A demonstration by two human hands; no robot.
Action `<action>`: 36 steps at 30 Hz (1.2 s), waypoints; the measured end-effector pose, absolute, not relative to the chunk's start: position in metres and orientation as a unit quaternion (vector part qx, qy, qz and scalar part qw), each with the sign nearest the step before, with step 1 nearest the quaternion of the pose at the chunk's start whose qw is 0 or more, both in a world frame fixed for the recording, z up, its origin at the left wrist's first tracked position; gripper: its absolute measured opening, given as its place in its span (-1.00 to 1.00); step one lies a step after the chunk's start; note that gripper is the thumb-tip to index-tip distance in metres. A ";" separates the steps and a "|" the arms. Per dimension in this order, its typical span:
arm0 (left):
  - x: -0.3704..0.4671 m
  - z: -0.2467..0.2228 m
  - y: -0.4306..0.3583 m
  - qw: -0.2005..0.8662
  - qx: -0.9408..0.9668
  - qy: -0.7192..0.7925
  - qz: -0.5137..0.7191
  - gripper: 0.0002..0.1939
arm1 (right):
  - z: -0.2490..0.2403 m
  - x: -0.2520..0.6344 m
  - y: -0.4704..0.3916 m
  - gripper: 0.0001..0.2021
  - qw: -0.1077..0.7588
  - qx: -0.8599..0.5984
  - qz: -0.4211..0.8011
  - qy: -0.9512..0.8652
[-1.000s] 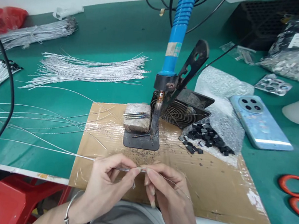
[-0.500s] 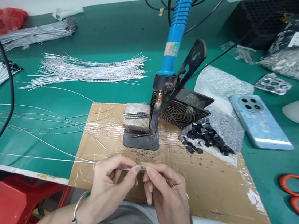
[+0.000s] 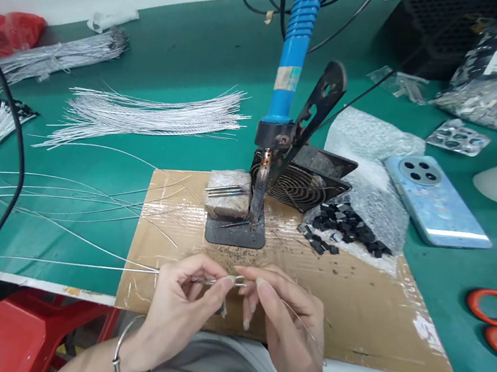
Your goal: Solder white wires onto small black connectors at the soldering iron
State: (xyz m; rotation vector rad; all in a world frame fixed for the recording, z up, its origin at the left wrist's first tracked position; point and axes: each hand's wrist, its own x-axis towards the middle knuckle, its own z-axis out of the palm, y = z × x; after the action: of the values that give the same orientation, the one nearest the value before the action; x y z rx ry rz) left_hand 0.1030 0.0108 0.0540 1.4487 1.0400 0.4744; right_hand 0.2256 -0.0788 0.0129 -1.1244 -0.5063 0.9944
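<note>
My left hand [image 3: 190, 300] pinches thin white wires [image 3: 82, 265] between thumb and forefinger, low in the middle of the view. The wires trail out to the left over the table. Close on its right, my right hand [image 3: 289, 313] has its fingers bent around a thin wire [image 3: 299, 319] that runs back across the palm side. The wire ends lie between the two hands, too small to make out clearly. Both hands are above the front of a cardboard sheet [image 3: 360, 310]. Beyond them stands a soldering iron [image 3: 258, 193] over a black base plate [image 3: 235, 236].
A sponge block [image 3: 228, 194] and a black fan [image 3: 296, 186] flank the iron. Black pieces [image 3: 348, 226] lie on bubble wrap at the right, near a phone [image 3: 439, 202] and red scissors [image 3: 496, 301]. A white wire bundle [image 3: 148, 115] lies at the back left.
My right hand has shifted slightly right, its thumb now farther from my left hand. My left hand keeps its pinch in nearly the same place.
</note>
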 end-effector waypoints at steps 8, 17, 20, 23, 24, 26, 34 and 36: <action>0.103 0.055 0.011 0.588 0.638 0.448 0.215 -0.80 | 0.020 0.224 -0.078 -0.79 0.694 -0.521 0.467 -0.169; 0.106 0.053 0.010 0.545 0.667 0.432 0.268 -0.85 | 0.021 0.221 -0.075 -0.92 0.691 -0.505 0.507 -0.103; 0.104 0.053 0.009 0.522 0.684 0.425 0.279 -0.85 | 0.016 0.222 -0.076 -0.94 0.695 -0.492 0.509 -0.123; 0.103 0.052 0.007 0.503 0.703 0.419 0.278 -0.85 | 0.012 0.224 -0.077 -0.93 0.696 -0.486 0.509 -0.143; 0.102 0.051 0.007 0.498 0.708 0.417 0.276 -0.84 | 0.012 0.224 -0.077 -0.93 0.695 -0.487 0.509 -0.144; 0.101 0.050 0.006 0.492 0.715 0.417 0.271 -0.84 | 0.012 0.225 -0.078 -0.94 0.693 -0.490 0.509 -0.146; 0.102 0.052 0.008 0.488 0.723 0.413 0.261 -0.83 | 0.014 0.227 -0.079 -0.93 0.685 -0.491 0.517 -0.151; 0.103 0.053 0.008 0.489 0.724 0.409 0.262 -0.83 | 0.014 0.228 -0.079 -0.91 0.681 -0.493 0.521 -0.148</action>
State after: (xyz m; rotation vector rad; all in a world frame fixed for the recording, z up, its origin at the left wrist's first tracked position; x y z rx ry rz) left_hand 0.1029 0.0081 0.0529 1.7600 0.9941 0.6358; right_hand 0.2276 -0.0792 0.0137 -1.1068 -0.3311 1.1687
